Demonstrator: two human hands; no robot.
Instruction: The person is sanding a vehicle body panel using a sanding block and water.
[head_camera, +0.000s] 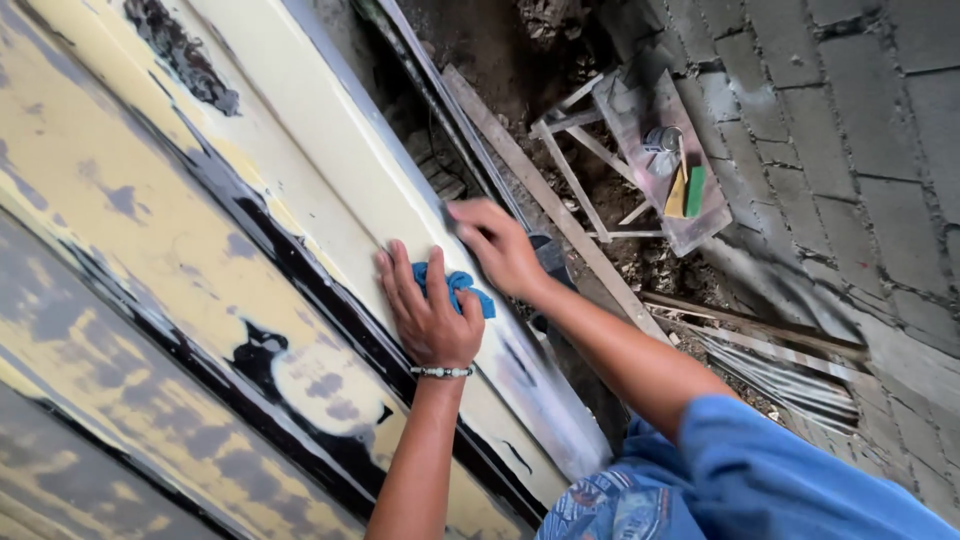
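A large panel with worn yellow paint, black streaks and grey patches fills the left of the view. My left hand, with a beaded bracelet on the wrist, presses a crumpled blue cloth flat against the panel's pale cream band. My right hand reaches in from the right in a blue sleeve. Its fingertips touch the band's right edge just above the cloth. A small dark spot shows at those fingertips, and I cannot make out whether it is something held.
Below, to the right, a small wooden frame table holds a tin, a yellow block and a green block. A long wooden plank lies on dirt beside it. Grey paving bricks cover the right side.
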